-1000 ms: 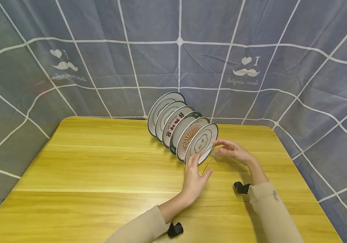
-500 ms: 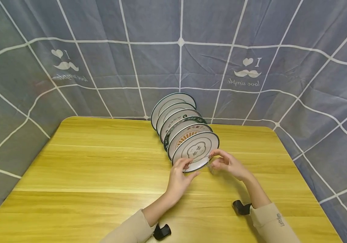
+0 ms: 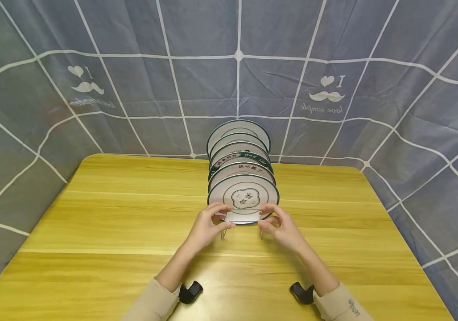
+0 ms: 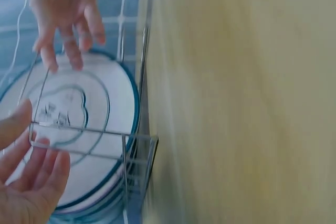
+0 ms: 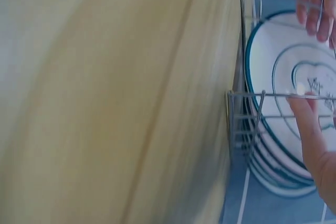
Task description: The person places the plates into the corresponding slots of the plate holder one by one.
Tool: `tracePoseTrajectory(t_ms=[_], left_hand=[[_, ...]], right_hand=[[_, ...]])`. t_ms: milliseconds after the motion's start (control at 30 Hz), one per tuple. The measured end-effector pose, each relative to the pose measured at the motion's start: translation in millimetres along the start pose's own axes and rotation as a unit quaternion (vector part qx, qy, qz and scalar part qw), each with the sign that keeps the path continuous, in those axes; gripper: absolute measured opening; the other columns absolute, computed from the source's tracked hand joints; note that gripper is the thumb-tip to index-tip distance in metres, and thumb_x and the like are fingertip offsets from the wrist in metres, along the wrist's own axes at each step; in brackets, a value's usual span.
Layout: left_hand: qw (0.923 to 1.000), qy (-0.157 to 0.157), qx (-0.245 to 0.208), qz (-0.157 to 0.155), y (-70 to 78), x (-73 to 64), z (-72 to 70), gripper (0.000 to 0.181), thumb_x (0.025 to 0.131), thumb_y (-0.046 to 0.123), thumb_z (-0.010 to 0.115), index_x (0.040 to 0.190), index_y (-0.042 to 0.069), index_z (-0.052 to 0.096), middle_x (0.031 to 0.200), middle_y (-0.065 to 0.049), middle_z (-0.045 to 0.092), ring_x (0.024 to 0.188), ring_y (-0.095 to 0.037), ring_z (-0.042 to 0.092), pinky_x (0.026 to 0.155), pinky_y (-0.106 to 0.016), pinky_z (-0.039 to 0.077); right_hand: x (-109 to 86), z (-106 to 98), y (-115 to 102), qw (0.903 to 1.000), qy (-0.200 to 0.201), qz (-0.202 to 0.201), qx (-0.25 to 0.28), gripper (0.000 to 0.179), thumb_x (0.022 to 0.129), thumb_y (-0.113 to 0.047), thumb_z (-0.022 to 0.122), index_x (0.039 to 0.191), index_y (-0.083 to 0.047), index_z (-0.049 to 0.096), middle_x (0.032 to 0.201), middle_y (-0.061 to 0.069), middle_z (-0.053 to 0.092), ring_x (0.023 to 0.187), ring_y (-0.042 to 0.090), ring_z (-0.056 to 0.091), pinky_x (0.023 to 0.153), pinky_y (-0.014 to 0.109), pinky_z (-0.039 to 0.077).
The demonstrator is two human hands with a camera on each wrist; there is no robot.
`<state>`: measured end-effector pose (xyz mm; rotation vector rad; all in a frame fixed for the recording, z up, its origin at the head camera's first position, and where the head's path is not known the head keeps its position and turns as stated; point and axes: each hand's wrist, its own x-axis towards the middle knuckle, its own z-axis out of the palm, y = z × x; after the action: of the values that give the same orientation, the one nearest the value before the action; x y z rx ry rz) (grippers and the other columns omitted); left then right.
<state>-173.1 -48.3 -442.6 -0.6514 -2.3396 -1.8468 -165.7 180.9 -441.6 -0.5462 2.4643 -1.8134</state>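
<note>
A wire dish rack (image 4: 84,129) holds several round white plates standing on edge in a row, one behind another. The front plate (image 3: 246,192) has a dark rim and a flower-shaped outline around printed characters. My left hand (image 3: 206,226) grips the rack's front left side, its thumb and fingers around the wire. At the front right side my right hand (image 3: 286,230) pinches the wire between thumb and fingers. Both hands overlap the front plate's lower part in the head view. Only the upper parts of the plates behind show there.
The rack stands on a yellow wood-grain table (image 3: 112,223). A grey curtain (image 3: 200,84) with white grid lines hangs right behind the table's back edge, close to the rearmost plate (image 3: 238,125).
The rack and its plates have turned from facing right to facing straight toward me. My left hand has moved left with it, and my right hand has come slightly nearer and left.
</note>
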Motion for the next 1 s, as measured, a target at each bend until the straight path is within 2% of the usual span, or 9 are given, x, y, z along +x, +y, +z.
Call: tracePoseTrajectory(t_ms=[133,300,467,700,833,933,1000], left_hand=[[0.9996,-0.011,-0.015,-0.019,-5.4,2.5,-11.5,0.041,0.069,-0.004,0.073,0.108,-0.006,0.062,0.106,-0.019,0.058,0.097,-0.035,0.054,0.083,-0.034,0.052],[0.9992,-0.017,-0.030,-0.021,-9.8,4.7,-14.5,0.041,0.070,-0.004,0.072,0.110,-0.007,0.061,0.108,-0.020,0.057,0.100,-0.036,0.053,0.085,-0.033,0.051],[0.9989,-0.016,-0.037,-0.024,-9.4,6.5,-11.0,0.041,0.071,-0.002,0.073,0.110,-0.007,0.061,0.108,-0.020,0.057,0.101,-0.037,0.052,0.085,-0.034,0.051],[0.9984,-0.015,-0.046,-0.029,-7.6,7.2,-8.6,0.041,0.071,-0.003,0.072,0.110,-0.006,0.061,0.108,-0.022,0.057,0.101,-0.036,0.052,0.086,-0.036,0.051],[0.9980,-0.020,-0.050,-0.034,-6.0,7.5,-9.2,0.042,0.072,-0.003,0.072,0.112,-0.006,0.060,0.110,-0.022,0.056,0.103,-0.036,0.051,0.087,-0.037,0.050],[0.9986,-0.031,-0.029,-0.032,-3.8,7.4,-13.7,0.042,0.073,-0.001,0.072,0.113,-0.006,0.059,0.111,-0.020,0.055,0.103,-0.035,0.052,0.089,-0.038,0.049],[0.9992,-0.033,-0.011,-0.018,-0.9,8.2,-20.9,0.042,0.073,0.001,0.072,0.113,-0.006,0.059,0.111,-0.019,0.056,0.101,-0.035,0.054,0.088,-0.039,0.049]], right_hand=[[3.5,10.6,-2.3,0.9999,0.014,-0.002,-0.003,0.033,0.083,0.002,0.063,0.113,0.006,0.050,0.104,0.022,0.050,0.080,0.024,0.063,0.068,0.023,0.054],[5.7,13.6,-2.4,0.9995,0.027,0.008,-0.010,0.033,0.082,0.002,0.064,0.112,0.005,0.051,0.104,0.021,0.052,0.079,0.019,0.062,0.066,0.024,0.054],[6.3,10.1,-1.1,0.9990,0.034,0.027,-0.002,0.033,0.081,0.003,0.064,0.112,0.004,0.052,0.106,0.022,0.053,0.081,0.026,0.061,0.065,0.025,0.055],[6.7,8.0,-0.7,0.9991,0.033,0.027,0.010,0.033,0.081,0.005,0.064,0.112,0.006,0.052,0.107,0.024,0.052,0.081,0.036,0.060,0.066,0.026,0.055],[6.8,7.4,-1.6,0.9990,0.032,0.028,0.011,0.034,0.081,0.005,0.064,0.113,0.006,0.052,0.107,0.024,0.051,0.083,0.036,0.061,0.067,0.027,0.056],[7.6,3.7,-2.2,0.9998,0.016,0.011,-0.004,0.037,0.081,0.001,0.065,0.115,0.004,0.051,0.108,0.023,0.052,0.084,0.030,0.061,0.070,0.027,0.055],[8.7,-3.4,-4.4,0.9999,0.006,-0.014,-0.003,0.038,0.082,0.002,0.064,0.117,0.006,0.050,0.108,0.024,0.052,0.085,0.025,0.061,0.071,0.025,0.055]])
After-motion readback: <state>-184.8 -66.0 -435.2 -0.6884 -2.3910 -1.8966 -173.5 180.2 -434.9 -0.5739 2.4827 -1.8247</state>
